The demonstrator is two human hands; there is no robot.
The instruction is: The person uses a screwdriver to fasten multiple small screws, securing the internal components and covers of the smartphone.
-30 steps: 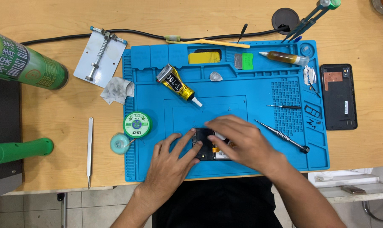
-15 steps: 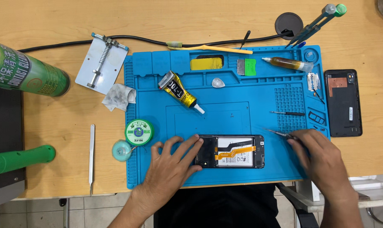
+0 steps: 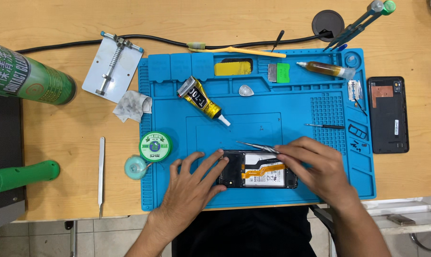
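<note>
An opened phone (image 3: 260, 176) with its back off lies near the front of the blue repair mat (image 3: 177, 200), showing a white battery and an orange flex cable. My left hand (image 3: 194, 183) presses flat on the phone's left end, fingers spread. My right hand (image 3: 315, 169) holds metal tweezers (image 3: 257, 147), whose tips point left just above the phone's top edge.
On the mat lie a glue tube (image 3: 201, 101), a yellow sponge (image 3: 233, 68), a pick (image 3: 246, 90), a syringe (image 3: 325, 69) and a screwdriver (image 3: 324, 126). The phone's back cover (image 3: 388, 114) lies right of the mat. Left are a solder-wick spool (image 3: 155, 146), a spudger (image 3: 101, 173), a clamp plate (image 3: 112, 66) and a green spray can (image 3: 27, 74).
My right hand went out to the mat's right side, picked up the tweezers and came back over the phone. My left hand stayed on the phone's left end.
</note>
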